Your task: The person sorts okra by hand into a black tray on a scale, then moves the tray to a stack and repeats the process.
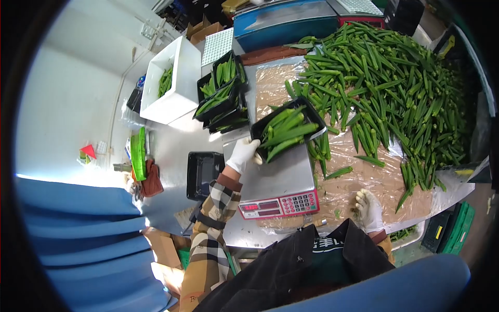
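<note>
My left hand point(243, 154), in a white glove, grips the near left corner of a black tray point(315, 117) filled with green okra pods point(286, 132). The tray is tilted over the far end of a steel weighing scale point(278, 179) with a red keypad front. My right hand point(369, 209), also gloved, rests flat on the plastic-covered table point(358, 179) near its front edge, holding nothing. A large heap of loose okra point(384, 73) lies to the right of the scale.
Stacked black trays of okra point(221, 96) stand at the back left beside a white foam box point(174, 83) with okra in it. An empty black tray point(202, 174) lies left of the scale. A blue crate point(283, 23) stands behind. Green crates point(449, 229) sit at the right.
</note>
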`<state>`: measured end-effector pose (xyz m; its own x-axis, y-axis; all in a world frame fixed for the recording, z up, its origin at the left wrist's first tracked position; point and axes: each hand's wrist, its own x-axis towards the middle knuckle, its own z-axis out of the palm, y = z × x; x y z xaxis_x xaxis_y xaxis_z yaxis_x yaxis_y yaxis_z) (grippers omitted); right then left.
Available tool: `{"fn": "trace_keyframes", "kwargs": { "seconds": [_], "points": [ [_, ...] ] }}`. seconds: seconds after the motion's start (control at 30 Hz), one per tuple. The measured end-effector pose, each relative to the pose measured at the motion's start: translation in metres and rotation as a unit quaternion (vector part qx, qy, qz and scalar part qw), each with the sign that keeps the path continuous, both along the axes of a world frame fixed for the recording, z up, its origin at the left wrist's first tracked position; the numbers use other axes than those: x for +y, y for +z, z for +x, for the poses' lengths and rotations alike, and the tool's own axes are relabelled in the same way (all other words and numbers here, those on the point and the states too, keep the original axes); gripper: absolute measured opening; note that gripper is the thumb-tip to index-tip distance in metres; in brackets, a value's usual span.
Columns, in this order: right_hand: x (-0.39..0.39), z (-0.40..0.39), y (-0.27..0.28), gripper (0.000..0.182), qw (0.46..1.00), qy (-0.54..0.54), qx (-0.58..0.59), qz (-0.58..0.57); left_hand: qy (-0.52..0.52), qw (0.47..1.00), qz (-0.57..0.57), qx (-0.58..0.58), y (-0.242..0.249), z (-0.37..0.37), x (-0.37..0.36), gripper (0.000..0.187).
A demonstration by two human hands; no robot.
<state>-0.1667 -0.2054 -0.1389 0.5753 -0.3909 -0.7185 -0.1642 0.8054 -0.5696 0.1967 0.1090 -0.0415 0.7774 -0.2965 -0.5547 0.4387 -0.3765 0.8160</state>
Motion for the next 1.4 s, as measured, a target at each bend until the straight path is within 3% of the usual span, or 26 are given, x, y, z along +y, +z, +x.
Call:
{"fn": "trace_keyframes", "kwargs": {
  "seconds": [0.1, 0.33, 0.43, 0.5, 0.6, 0.67, 0.7, 0.73, 0.77, 0.8, 0.83, 0.87, 0.93, 1.07, 1.13, 1.17, 1.27, 1.37, 1.4],
  "points": [
    [-0.008, 0.001, 0.006, 0.026, 1.000, -0.014, -0.005, -0.017, 0.054, 0.994, -0.099, -0.006, -0.025, 0.064, -0.026, 0.014],
    [-0.024, 0.002, 0.008, 0.024, 0.997, -0.048, -0.016, -0.056, 0.253, 0.959, -0.118, 0.058, -0.083, 0.189, -0.099, 0.023],
    [-0.028, 0.001, 0.005, 0.023, 0.996, -0.055, 0.000, -0.071, 0.256, 0.944, -0.181, 0.105, -0.099, 0.201, -0.107, 0.038],
    [-0.029, 0.002, 0.007, 0.023, 0.995, -0.059, 0.010, -0.074, 0.244, 0.942, -0.200, 0.115, -0.084, 0.184, -0.110, 0.050],
    [-0.026, 0.004, 0.007, 0.023, 0.996, -0.054, 0.020, -0.075, 0.134, 0.962, -0.236, 0.012, -0.037, 0.138, -0.089, 0.048],
    [-0.022, 0.011, 0.014, 0.024, 0.996, -0.044, 0.023, -0.076, 0.019, 0.971, -0.158, -0.178, -0.007, 0.099, -0.059, 0.043],
    [-0.019, 0.013, 0.014, 0.024, 0.996, -0.039, 0.018, -0.080, 0.020, 0.956, -0.091, -0.279, -0.002, 0.085, -0.038, 0.040],
    [-0.016, 0.013, 0.016, 0.024, 0.996, -0.036, 0.016, -0.084, 0.017, 0.927, -0.025, -0.375, 0.004, 0.069, -0.016, 0.038],
    [-0.013, 0.015, 0.023, 0.024, 0.996, -0.024, 0.018, -0.085, 0.001, 0.856, 0.098, -0.508, 0.022, 0.044, 0.004, 0.036],
    [-0.011, 0.019, 0.030, 0.024, 0.996, -0.013, 0.018, -0.089, 0.103, 0.856, 0.048, -0.504, 0.012, 0.026, 0.029, 0.036],
    [-0.008, 0.018, 0.029, 0.024, 0.996, -0.007, 0.017, -0.092, 0.144, 0.881, 0.076, -0.444, 0.017, 0.007, 0.060, 0.040],
    [-0.005, 0.018, 0.025, 0.025, 0.995, 0.000, 0.013, -0.097, 0.135, 0.809, 0.229, -0.524, 0.018, -0.019, 0.084, 0.041],
    [0.001, 0.019, 0.025, 0.024, 0.994, 0.013, 0.018, -0.102, 0.147, 0.790, 0.295, -0.518, -0.009, -0.056, 0.137, 0.041],
    [0.010, 0.016, 0.026, 0.023, 0.992, 0.044, 0.020, -0.116, 0.010, 0.819, 0.402, -0.409, -0.075, -0.108, 0.216, 0.038],
    [0.014, 0.014, 0.032, 0.023, 0.990, 0.058, 0.021, -0.128, 0.045, 0.828, 0.396, -0.393, -0.065, -0.114, 0.202, 0.037],
    [0.013, 0.010, 0.033, 0.023, 0.989, 0.069, 0.020, -0.133, 0.073, 0.820, 0.354, -0.443, -0.086, -0.105, 0.218, 0.036],
    [0.013, -0.003, 0.025, 0.023, 0.982, 0.072, -0.009, -0.172, 0.082, 0.907, 0.248, -0.331, -0.083, -0.090, 0.229, 0.039],
    [0.003, -0.020, 0.025, 0.020, 0.971, 0.087, 0.017, -0.222, 0.225, 0.934, 0.090, -0.261, -0.073, -0.092, 0.220, 0.037],
    [-0.004, -0.027, 0.026, 0.019, 0.962, 0.093, 0.016, -0.254, 0.287, 0.906, 0.078, -0.300, -0.076, -0.088, 0.225, 0.037]
  ]
}}
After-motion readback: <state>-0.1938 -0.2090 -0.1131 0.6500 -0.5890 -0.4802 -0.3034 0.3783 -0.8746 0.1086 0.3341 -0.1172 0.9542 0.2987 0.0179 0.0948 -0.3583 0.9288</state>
